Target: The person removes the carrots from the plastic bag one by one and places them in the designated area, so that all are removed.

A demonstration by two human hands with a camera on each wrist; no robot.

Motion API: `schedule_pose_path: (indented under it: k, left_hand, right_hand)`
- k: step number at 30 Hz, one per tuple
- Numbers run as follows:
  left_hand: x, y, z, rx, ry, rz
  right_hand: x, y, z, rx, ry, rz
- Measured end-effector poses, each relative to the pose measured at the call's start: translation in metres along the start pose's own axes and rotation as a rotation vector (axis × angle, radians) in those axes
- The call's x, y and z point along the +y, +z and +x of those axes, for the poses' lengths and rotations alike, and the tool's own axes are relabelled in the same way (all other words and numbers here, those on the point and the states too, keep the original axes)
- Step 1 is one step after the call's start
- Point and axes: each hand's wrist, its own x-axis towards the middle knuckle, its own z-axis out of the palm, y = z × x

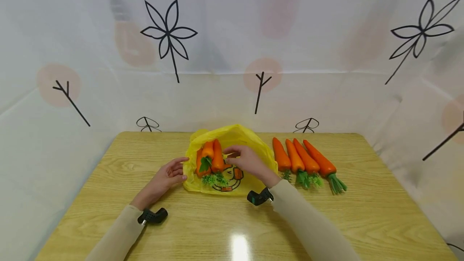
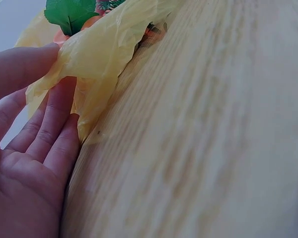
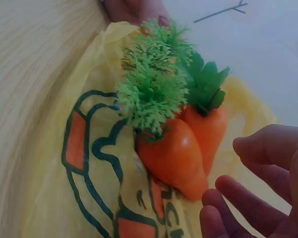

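Observation:
A yellow plastic bag (image 1: 253, 180) lies on the table with several orange carrots (image 1: 218, 157) on it, their green tops toward the near side. At the bag's left edge is my left hand (image 1: 164, 181); its fingers touch the yellow plastic (image 2: 92, 59), palm facing it. Over the bag, right of the carrots, my right hand (image 1: 248, 161) hangs with fingers loosely bent and nothing between them. In the right wrist view the fingers of the right hand (image 3: 263, 183) stand just beside a carrot (image 3: 174, 153), a small gap apart.
Right of the bag, several more carrots (image 1: 308, 158) lie side by side on the wooden table (image 1: 203, 228), green tops toward the near side. A white patterned cloth (image 1: 217, 100) hangs behind the table and at both sides.

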Motion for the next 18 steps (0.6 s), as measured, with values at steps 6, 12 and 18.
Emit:
schedule_pose_path:
  k: [6, 12, 18]
  left_hand:
    - [0.0, 0.0, 0.001, 0.0, -0.024, -0.016]
    - [0.003, 0.0, 0.0, -0.005, -0.027, -0.023]
    - [0.001, 0.0, 0.001, -0.008, -0.015, -0.017]
  right_hand:
    - [0.004, 0.013, 0.006, -0.041, 0.039, 0.079]
    - [0.008, 0.022, 0.01, -0.045, 0.061, 0.109]
    - [0.007, 0.022, 0.011, -0.076, 0.045, -0.018]
